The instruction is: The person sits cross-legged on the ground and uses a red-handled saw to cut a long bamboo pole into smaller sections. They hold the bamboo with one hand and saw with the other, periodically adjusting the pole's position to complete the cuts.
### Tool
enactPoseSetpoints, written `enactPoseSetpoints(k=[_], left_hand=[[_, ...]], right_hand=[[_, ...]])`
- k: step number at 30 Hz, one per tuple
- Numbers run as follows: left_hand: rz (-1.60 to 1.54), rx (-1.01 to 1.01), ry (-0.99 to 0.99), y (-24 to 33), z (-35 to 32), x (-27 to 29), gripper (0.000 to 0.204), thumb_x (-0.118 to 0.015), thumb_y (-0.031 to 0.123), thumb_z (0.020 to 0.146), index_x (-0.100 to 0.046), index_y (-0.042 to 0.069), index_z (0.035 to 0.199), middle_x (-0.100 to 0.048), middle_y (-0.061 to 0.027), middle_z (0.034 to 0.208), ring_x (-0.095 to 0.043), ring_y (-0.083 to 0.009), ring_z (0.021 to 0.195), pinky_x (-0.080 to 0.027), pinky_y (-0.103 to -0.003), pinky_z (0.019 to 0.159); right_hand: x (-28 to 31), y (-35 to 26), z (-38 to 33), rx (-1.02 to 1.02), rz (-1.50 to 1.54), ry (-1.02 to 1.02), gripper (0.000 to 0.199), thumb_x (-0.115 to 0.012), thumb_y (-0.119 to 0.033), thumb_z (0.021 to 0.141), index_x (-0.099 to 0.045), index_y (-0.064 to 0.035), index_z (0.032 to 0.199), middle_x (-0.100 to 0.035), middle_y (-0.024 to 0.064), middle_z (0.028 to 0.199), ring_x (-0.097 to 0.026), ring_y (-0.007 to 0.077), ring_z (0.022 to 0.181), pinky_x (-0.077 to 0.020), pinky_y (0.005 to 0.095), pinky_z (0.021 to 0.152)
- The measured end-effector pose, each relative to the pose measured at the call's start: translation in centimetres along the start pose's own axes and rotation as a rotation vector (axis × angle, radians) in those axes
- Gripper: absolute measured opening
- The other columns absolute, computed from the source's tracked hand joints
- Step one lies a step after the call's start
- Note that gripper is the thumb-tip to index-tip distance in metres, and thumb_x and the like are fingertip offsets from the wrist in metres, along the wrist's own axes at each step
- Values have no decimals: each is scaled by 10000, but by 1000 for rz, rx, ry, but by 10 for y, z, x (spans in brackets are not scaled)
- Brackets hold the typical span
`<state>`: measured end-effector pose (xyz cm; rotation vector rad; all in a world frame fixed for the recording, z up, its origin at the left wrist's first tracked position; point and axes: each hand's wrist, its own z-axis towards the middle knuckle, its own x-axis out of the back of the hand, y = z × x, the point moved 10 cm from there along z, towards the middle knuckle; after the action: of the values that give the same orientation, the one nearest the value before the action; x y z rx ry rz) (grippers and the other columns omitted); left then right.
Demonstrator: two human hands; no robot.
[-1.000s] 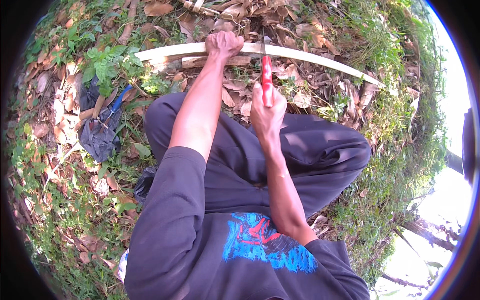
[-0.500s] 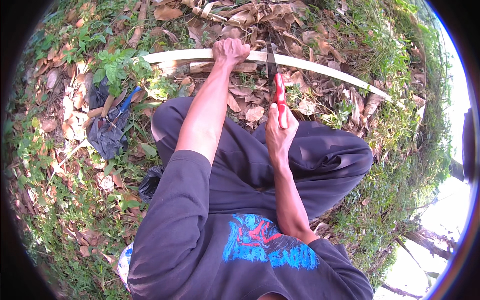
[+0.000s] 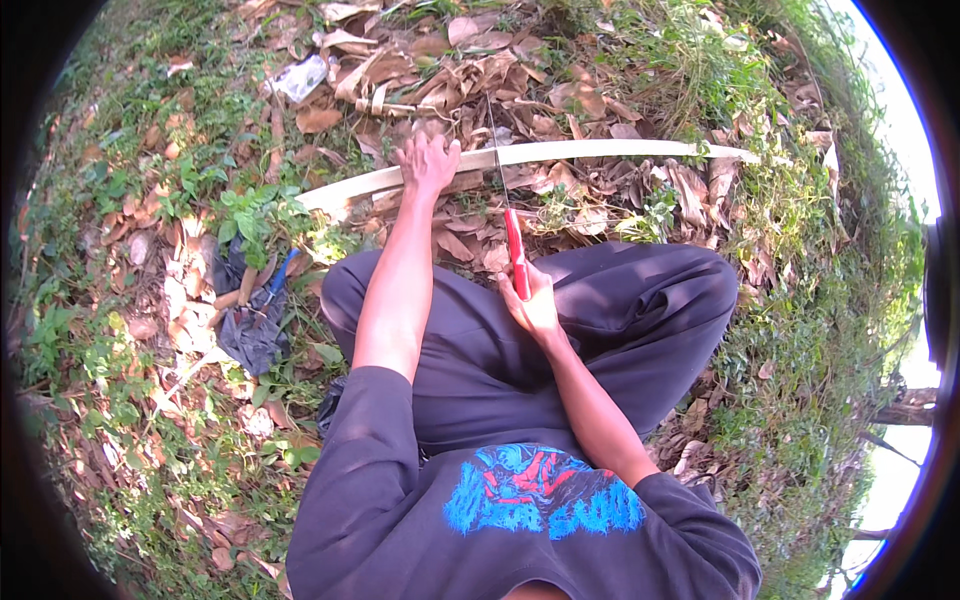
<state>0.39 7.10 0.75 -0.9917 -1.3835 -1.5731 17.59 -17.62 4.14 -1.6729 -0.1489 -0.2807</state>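
A long, pale, slightly curved wooden strip (image 3: pixel 600 149) lies crosswise in front of my folded legs. My left hand (image 3: pixel 428 165) rests over it left of its middle, with the fingers spread past its far edge. In my right hand (image 3: pixel 535 305), close to my lap, is the red handle of a handsaw (image 3: pixel 516 250). The saw's thin blade points away from me and crosses the strip just right of my left hand. How deep the blade sits in the wood cannot be made out.
Below the strip lies a shorter piece of wood (image 3: pixel 465 181). To my left, a black plastic bag (image 3: pixel 250 340) holds a blue-handled tool (image 3: pixel 283 270) and a wooden handle (image 3: pixel 228 299). A crumpled clear plastic piece (image 3: pixel 300 78) lies farther off. Dry leaves and grass surround me.
My right hand has drawn the saw back toward my lap. My left hand's fingers have gone from a closed grip on the strip to spread. The whole view has shifted and turned slightly.
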Motion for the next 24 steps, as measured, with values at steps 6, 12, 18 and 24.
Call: enactPoseSetpoints(k=[6,12,18,24], left_hand=[[75,-36,-252,-1,-21,-5,576,-567,577,890,-647,153,1272,-549,-190,1296,-483,-377,1267,-327,-557,1076],[238,-100,-264,25,-43,-1,705,-574,706,836,-649,150,1262,-549,-214,1224,-492,-364,1233,-338,-544,1061],[155,-333,-122,49,-48,15,560,-677,628,799,-668,110,1013,-617,-122,1031,-579,-305,1078,-468,-467,870],[91,-509,88,63,-49,22,371,-708,436,849,-663,72,905,-607,-97,935,-579,-294,922,-489,-434,798]], right_hand=[[2,-10,4,5,184,22,76,-618,-87,925,-610,-26,970,-521,2,599,-478,79,513,-423,282,515],[42,-29,-5,-79,261,58,113,-611,-101,907,-589,-13,839,-472,-53,625,-401,31,543,-320,244,483],[61,-81,20,50,48,175,197,-605,-139,862,-556,35,782,-488,134,595,-458,175,549,-426,369,564],[59,-87,67,-180,70,-42,266,-587,-207,848,-542,7,697,-505,73,542,-478,129,508,-412,335,512]])
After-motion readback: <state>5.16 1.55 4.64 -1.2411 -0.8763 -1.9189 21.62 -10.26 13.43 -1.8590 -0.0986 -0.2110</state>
